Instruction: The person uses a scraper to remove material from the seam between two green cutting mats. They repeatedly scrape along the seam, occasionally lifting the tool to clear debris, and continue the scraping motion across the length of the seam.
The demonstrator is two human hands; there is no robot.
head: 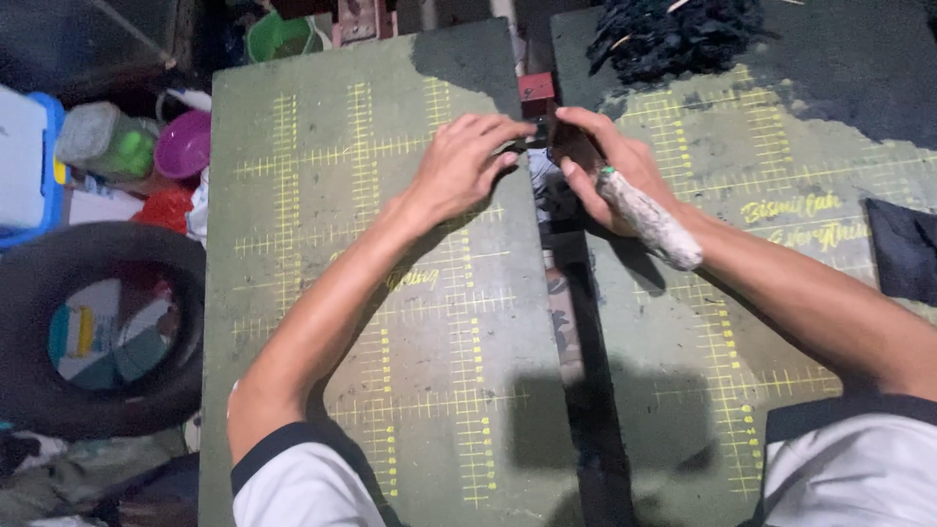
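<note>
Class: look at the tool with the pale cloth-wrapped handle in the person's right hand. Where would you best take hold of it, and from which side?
Grip the wrapped handle, coming from the right. It juts toward the person from the right hand, its lower end bare, and the wrapping looks rough enough not to slip. The dark working end points into the gap between the two cutting mats, beside the left hand.

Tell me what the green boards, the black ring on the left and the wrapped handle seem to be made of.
The green boards look like painted wood or sheet, matte, with worn paint and yellow ruled grid marks. The black ring looks like rubber, a dull, smooth, rounded tube, probably a tyre or inner tube. The wrapped handle in the right hand seems bound in pale, frayed cloth or tape; its core is hidden.
</note>
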